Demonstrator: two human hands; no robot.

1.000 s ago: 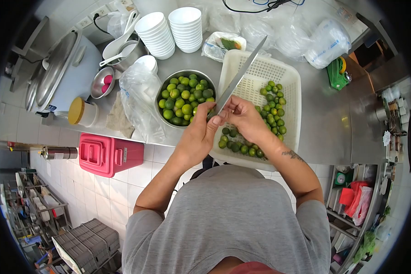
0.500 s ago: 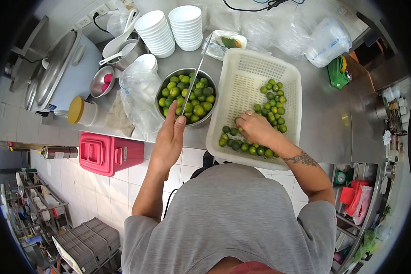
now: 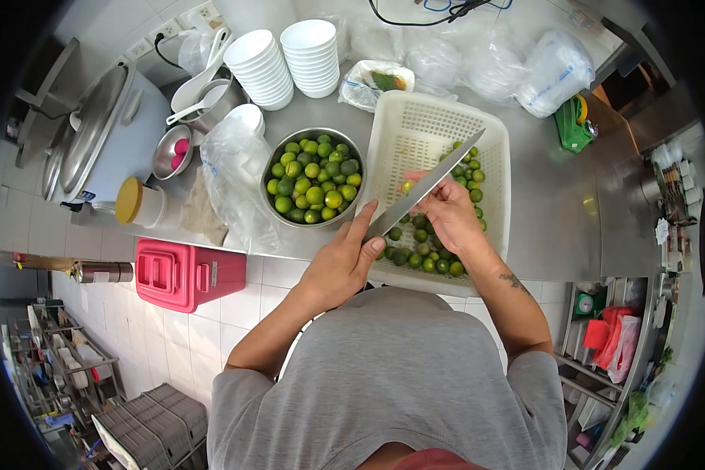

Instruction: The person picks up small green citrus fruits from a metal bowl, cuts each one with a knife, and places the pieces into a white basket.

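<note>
A long-bladed knife (image 3: 435, 181) is gripped in my left hand (image 3: 338, 266), its blade slanting up and to the right over the white perforated basket (image 3: 503, 157). My right hand (image 3: 451, 216) is closed close against the blade, partly behind it. At its fingertips a small yellow-green lime (image 3: 407, 186) shows beside the blade's edge. More loose limes (image 3: 431, 257) lie along the near and right sides of the basket. Left of it stands a steel bowl (image 3: 268, 205) heaped with limes.
Stacked white bowls (image 3: 258, 70) stand at the back, with a clear plastic bag (image 3: 239, 176) in front. A yellow-lidded tub (image 3: 139, 196) and a large lidded pot (image 3: 106, 133) sit at left. A pink bin (image 3: 188, 270) is on the floor. Bagged containers (image 3: 556, 74) lie at back right.
My left hand has brought the knife from over the lime bowl to the right, over the basket. My right hand has risen from the limes to the blade, with a lime at its fingertips.
</note>
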